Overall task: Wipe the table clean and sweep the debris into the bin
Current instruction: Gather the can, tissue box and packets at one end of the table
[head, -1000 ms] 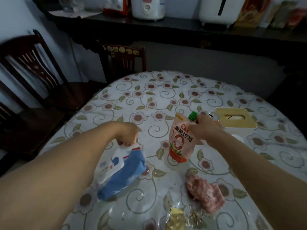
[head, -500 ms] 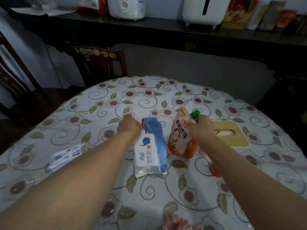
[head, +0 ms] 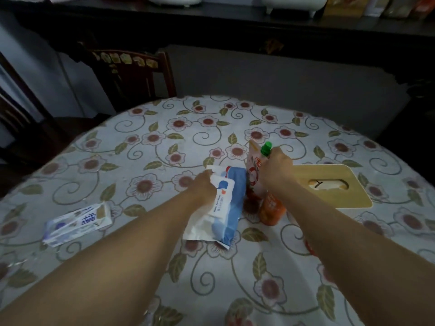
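my left hand (head: 204, 187) grips the wipes pack (head: 221, 208), my right hand (head: 275, 170) the sauce pouch (head: 255, 175); both have moved toward twelve o'clock, probably clearing desk (head: 141, 142) space for wiping.

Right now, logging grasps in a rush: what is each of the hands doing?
Left hand: grips the top of the blue wet-wipes pack.
Right hand: grips the sauce pouch just below its green cap.

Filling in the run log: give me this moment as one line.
left hand: holds wet-wipe pack | right hand: grips sauce pouch | wiping: not begun
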### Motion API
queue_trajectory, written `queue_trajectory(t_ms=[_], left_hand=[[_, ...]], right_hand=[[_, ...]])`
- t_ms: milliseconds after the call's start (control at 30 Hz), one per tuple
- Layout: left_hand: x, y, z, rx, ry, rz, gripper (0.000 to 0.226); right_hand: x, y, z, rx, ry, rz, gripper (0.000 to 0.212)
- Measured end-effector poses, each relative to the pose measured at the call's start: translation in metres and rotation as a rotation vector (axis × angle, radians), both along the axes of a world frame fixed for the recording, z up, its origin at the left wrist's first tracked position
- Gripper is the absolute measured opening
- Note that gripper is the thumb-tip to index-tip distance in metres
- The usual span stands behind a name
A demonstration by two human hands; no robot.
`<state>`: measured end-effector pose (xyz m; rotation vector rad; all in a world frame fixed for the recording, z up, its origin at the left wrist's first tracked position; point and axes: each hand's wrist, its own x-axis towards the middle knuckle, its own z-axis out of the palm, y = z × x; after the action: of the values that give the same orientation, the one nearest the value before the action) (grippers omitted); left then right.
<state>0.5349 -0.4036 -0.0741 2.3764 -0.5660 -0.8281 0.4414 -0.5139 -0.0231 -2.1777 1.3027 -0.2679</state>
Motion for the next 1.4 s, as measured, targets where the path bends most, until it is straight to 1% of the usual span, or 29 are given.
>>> queue_trajectory(t_ms=[100,200,267,367,467,600,700,800,867,967,1033,1100,1200,1267,1333,1400], left_hand=[[-0.012,0.016,0.009,0.004,0.055,-0.131,0.052],[-0.01,0.031,0.014,0.037,0.06,-0.169,0.05],[-0.01,0.038,0.016,0.049,0.039,-0.184,0.055],[-0.009,0.053,0.02,0.052,-0.016,-0.204,0.063],[-0.006,0.072,0.024,0.054,-0.056,-0.224,0.067],[0.003,0.109,0.029,0.035,-0.084,-0.264,0.078],[0.021,0.143,0.025,0.072,-0.139,-0.249,0.08],[0.048,0.187,0.012,0.156,-0.231,-0.18,0.077],[0.064,0.215,0.003,0.25,-0.292,-0.158,0.078],[0.084,0.245,-0.011,0.372,-0.386,-0.111,0.08],[0.095,0.257,-0.023,0.398,-0.396,-0.082,0.079],[0.1,0.261,-0.035,0.414,-0.4,-0.09,0.075],[0.103,0.262,-0.05,0.445,-0.52,-0.114,0.064],[0.104,0.264,-0.054,0.485,-0.59,-0.129,0.062],[0.104,0.264,-0.054,0.498,-0.616,-0.136,0.058],[0.101,0.265,-0.052,0.469,-0.628,-0.085,0.054]], right_hand=[[0.0,0.004,0.006,-0.014,0.024,0.021,0.033],[-0.006,0.015,0.02,-0.037,0.092,0.053,0.04],[-0.013,0.022,0.027,-0.078,0.137,0.088,0.042],[-0.02,0.042,0.033,-0.169,0.153,0.102,0.053],[-0.022,0.071,0.039,-0.184,0.159,0.135,0.061],[-0.011,0.116,0.039,-0.144,0.168,0.225,0.064],[0.004,0.149,0.03,-0.121,0.151,0.295,0.056],[0.023,0.187,0.017,-0.057,0.137,0.334,0.057],[0.033,0.207,0.008,-0.036,0.13,0.351,0.058],[0.043,0.227,-0.006,-0.023,0.116,0.377,0.065],[0.048,0.235,-0.016,-0.023,0.131,0.391,0.067],[0.05,0.239,-0.026,-0.023,0.141,0.381,0.062],[0.047,0.243,-0.036,-0.011,0.142,0.357,0.056],[0.044,0.245,-0.039,-0.008,0.142,0.347,0.054],[0.038,0.245,-0.038,-0.007,0.144,0.331,0.054],[0.035,0.244,-0.036,-0.007,0.142,0.327,0.054]])
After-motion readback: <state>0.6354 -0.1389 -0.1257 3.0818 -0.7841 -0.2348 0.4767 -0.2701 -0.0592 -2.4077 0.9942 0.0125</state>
